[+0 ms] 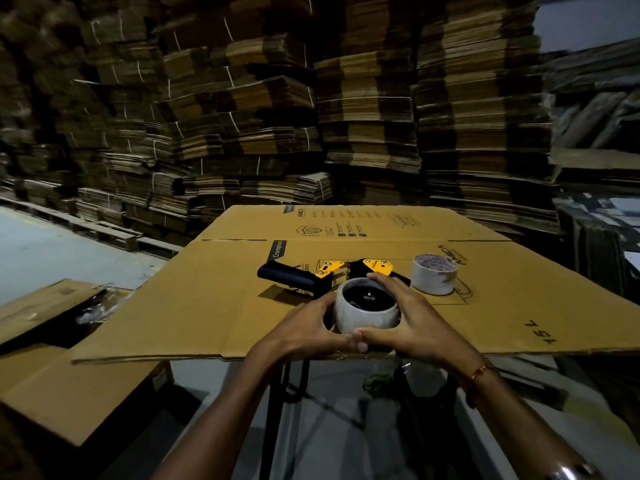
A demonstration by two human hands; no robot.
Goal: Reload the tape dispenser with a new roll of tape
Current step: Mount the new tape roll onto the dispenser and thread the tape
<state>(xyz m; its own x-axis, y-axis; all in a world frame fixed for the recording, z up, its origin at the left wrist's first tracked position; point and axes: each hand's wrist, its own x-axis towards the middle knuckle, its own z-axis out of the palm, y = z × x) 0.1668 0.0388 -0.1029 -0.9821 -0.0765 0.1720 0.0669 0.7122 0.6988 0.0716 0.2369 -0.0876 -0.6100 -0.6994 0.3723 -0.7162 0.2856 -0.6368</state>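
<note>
A black and yellow tape dispenser [325, 273] lies on its side on a flattened cardboard sheet [214, 296], handle pointing left. A roll of tape [365, 315] sits over the dispenser's black hub, near the sheet's front edge. My left hand [304, 329] grips the roll's left side and my right hand [412, 323] grips its right side, thumbs meeting at the front. A second tape roll [434, 273] stands on the sheet just to the right of the dispenser, apart from both hands.
Tall stacks of flattened cartons [277, 98] fill the background. The cardboard sheet rests on a black-legged stand [277, 393]. A lower cardboard box with plastic wrap [93, 306] sits to the left. Grey floor [52, 251] shows at far left.
</note>
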